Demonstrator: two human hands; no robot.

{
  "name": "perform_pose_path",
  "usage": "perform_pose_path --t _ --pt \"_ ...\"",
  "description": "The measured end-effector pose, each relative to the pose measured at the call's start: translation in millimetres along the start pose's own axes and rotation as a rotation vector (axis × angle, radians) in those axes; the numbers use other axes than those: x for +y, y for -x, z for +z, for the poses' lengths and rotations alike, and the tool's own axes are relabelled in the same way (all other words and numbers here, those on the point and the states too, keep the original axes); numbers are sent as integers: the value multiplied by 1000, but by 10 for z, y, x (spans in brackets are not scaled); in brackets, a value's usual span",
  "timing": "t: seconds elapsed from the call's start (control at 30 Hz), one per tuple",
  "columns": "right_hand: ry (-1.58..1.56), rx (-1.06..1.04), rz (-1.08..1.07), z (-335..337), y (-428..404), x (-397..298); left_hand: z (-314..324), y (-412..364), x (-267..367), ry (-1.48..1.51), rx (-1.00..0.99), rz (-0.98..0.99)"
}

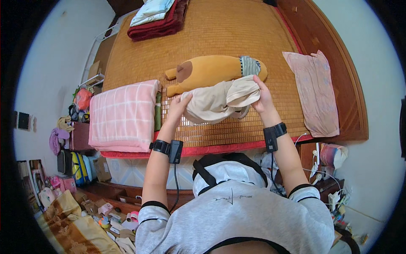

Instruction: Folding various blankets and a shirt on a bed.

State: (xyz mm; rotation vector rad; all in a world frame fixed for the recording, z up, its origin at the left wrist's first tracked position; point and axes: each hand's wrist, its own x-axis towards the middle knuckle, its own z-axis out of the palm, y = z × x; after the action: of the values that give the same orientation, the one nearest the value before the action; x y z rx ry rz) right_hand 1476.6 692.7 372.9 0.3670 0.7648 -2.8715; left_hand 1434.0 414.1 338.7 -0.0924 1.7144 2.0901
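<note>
A cream cloth garment (211,100) is stretched between my two hands above the bed. My left hand (178,108) grips its left end, thumb on top. At the other end my right hand (262,96) pinches a folded-over hem. Just beyond the cloth lies a long yellow plush toy (212,70) with a brown patch and a grey-striped band (250,66) near its right end. The cloth covers part of the toy's near side. Each of my forearms wears a black strapped device with a cable.
The bed has a woven bamboo mat (222,31) with red edging. A folded pink checked blanket (125,116) rests left, a pink pillow (314,92) right. Folded bedding (158,22) sits at the far left. A wooden headboard (342,82) borders the right. Cables (323,171) hang beside the bed.
</note>
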Motion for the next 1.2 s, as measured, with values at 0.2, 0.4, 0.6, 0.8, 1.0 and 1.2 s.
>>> perform_pose_path --t 0.2,0.4,0.6,0.8,1.0,1.2 --pt "208 16 -185 -145 -46 -184 -192 -78 149 -319 198 180" --pt "260 254 -321 -715 58 -343 -386 -122 304 -451 300 452" --pt "332 382 -377 -1546 514 -863 -1313 51 518 -431 442 326" --pt "312 580 -278 -2300 849 -1306 -1754 -20 247 -156 364 57" --pt "710 301 -531 -960 604 -1525 -1632 -167 1083 90 302 309" --pt "437 231 -661 -787 799 -2432 -1756 350 1828 273 192 696"
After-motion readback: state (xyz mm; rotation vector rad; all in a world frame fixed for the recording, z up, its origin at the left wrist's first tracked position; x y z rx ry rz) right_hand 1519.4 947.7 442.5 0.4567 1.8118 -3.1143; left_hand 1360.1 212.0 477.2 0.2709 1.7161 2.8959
